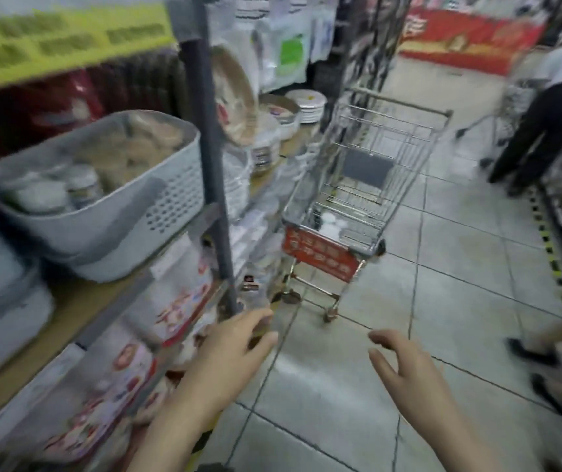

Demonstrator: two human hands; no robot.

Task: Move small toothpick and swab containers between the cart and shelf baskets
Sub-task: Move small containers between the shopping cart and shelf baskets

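A grey perforated basket (170,202) stands on the wooden shelf at the left, filled with small round containers (82,185), blurred. A small metal shopping cart (368,185) with a red front sign stands in the aisle ahead, with a few small white containers (330,223) lying in its near end. My left hand (228,356) hovers low beside the shelf post, fingers relaxed, holding nothing. My right hand (405,369) hangs over the floor tiles with loosely curled fingers, empty. Both hands are well short of the cart.
A dark shelf post (211,148) rises between basket and cart. Stacked paper plates and bowls (272,131) fill the shelf beyond. Packaged goods (170,301) sit on the lower shelf. A person (552,107) bends at another cart far right; someone's feet (538,352) stand near right.
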